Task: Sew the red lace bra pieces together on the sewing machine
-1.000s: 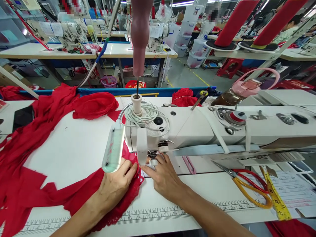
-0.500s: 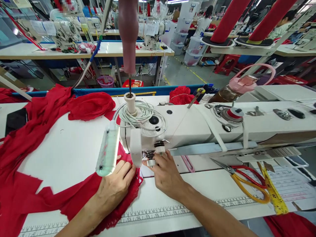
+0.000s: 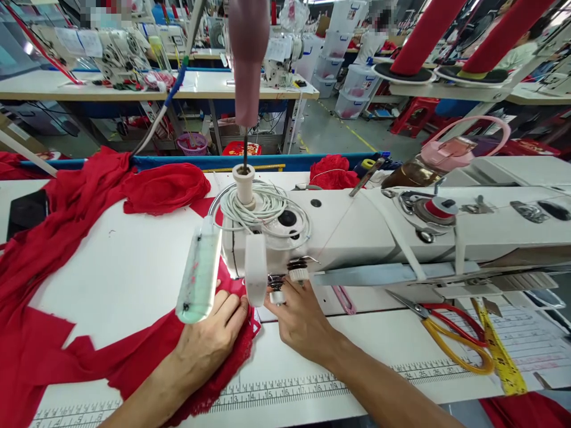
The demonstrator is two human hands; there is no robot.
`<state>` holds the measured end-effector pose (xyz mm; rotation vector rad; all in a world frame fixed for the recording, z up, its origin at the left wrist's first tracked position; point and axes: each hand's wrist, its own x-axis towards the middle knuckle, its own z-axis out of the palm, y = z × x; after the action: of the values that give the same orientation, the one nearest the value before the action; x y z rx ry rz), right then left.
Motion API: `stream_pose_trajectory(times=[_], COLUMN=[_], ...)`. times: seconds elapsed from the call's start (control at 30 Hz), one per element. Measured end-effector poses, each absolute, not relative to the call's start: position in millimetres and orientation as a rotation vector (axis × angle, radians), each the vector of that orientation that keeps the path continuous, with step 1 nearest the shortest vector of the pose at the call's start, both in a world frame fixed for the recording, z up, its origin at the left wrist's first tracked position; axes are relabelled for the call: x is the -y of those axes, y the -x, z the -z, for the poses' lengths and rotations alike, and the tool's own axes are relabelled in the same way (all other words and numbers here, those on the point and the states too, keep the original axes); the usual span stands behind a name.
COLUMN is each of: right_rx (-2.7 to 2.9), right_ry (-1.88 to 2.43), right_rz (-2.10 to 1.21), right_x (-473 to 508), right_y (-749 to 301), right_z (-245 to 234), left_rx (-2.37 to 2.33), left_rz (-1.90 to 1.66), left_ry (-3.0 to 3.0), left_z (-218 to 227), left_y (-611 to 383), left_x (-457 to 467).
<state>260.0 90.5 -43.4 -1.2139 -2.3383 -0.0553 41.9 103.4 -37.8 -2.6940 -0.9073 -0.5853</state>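
Note:
A white sewing machine [image 3: 352,223] stands across the table, its head above both my hands. My left hand [image 3: 212,327] rests left of the needle area with bent fingers closed on the red fabric [image 3: 156,339], whose lace-like edge hangs toward me. A clear greenish plastic guard [image 3: 198,279] on the machine covers part of that hand's view. My right hand [image 3: 303,324] is curled under the machine head, just right of the needle area, close to the white tension knobs [image 3: 298,272]. Its fingertips are partly hidden, and what they pinch cannot be made out.
Scissors [image 3: 450,333] with red and yellow handles lie at right beside a yellow tape measure [image 3: 502,356] and a written sheet [image 3: 530,339]. A ruler strip [image 3: 285,389] runs along the front edge. A pink-lidded bottle [image 3: 414,169] stands behind the machine. Red fabric [image 3: 40,267] heaps at left.
The view has shifted a little, so the machine and scissors sit slightly farther right. Both hands stay nearly in place, with little visible movement of the fabric.

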Motion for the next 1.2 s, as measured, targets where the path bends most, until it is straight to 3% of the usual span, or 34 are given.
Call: stream_pose_trajectory(times=[0.77,1.2], right_rx=[2.446,2.438], right_ry=[1.231,1.155], right_rz=[0.148,0.228], right_x=[-90,-94], right_y=[-253,-249], right_z=[42,46], left_rx=[0.929,1.017], left_rz=[0.543,0.694], left_ry=[2.722,2.776], left_z=[25,41], left_y=[-36,-30], left_x=[-99,-94])
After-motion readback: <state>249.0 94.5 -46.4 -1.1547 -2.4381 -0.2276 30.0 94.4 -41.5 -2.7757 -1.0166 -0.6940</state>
